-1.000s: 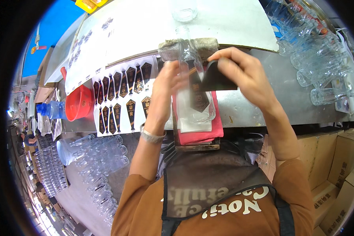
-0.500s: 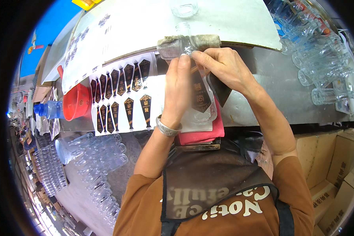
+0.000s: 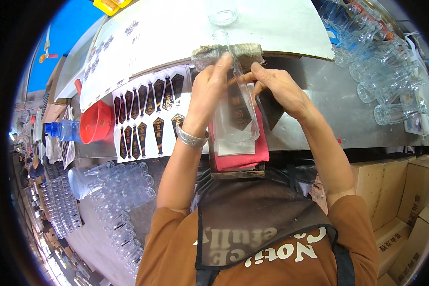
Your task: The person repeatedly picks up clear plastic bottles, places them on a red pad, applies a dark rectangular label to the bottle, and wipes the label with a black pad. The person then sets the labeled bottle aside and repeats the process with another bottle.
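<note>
A clear glass bottle lies in front of me, its neck resting on a rolled grey cloth. On its upper side sits a black tie-shaped label with gold marks. My left hand is over the bottle's left shoulder; its fingertips are smeared and partly hidden. Beside the bottle's right edge, my right hand has thumb and fingers bent close to the label's narrow top. A dark flat piece hangs from that hand's closed fingers. Under the bottle are white sheets and a pink cloth.
Left of the bottle lies a sheet of tie-shaped labels, beside a red cup and a blue-capped bottle. Another glass bottle lies on the white board. Many glass bottles crowd the right; cartons stand below.
My left hand has shifted up and left along the bottle, uncovering more of the label. My right hand has drawn slightly right and down, away from the left fingers.
</note>
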Available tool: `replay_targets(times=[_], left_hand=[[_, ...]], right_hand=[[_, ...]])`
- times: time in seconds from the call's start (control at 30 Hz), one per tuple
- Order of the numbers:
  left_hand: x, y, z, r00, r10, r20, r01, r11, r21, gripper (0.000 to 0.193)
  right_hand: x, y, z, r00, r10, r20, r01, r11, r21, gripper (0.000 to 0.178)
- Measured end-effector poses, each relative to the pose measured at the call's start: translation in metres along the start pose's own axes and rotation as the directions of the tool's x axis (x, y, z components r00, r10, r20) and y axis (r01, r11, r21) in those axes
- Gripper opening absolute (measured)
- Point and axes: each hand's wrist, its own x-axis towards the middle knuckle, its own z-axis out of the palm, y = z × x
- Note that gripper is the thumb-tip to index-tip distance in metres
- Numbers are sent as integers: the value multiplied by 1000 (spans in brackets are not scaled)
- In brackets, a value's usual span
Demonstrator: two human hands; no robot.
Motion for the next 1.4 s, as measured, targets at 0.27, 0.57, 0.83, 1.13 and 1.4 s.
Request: replay_targets(times=[0.27,0.57,0.83,1.13,1.4], left_hand=[[-5,3,12,999,42,-2,-42,997,-61,63],[-43,-13,2,996,-82,-22,66,915,-399,73],[-115,-23,-8,865,479,150,-496,766,410,107],[-118,-33,-9,856,509,97,-505,778,374,117],[-115,-33,-3,851,520,66,-515,805,294,119]], right_hand=[[-16,21,-4,997,78,-5,-78,996,42,71],[-38,22,-5,975,191,-112,-156,950,270,61],[-27,-44,2,910,-380,-167,330,907,-262,32],[-23,-44,29,613,-730,303,673,282,-684,27],[18,-55,5,775,-632,-14,402,510,-760,21]])
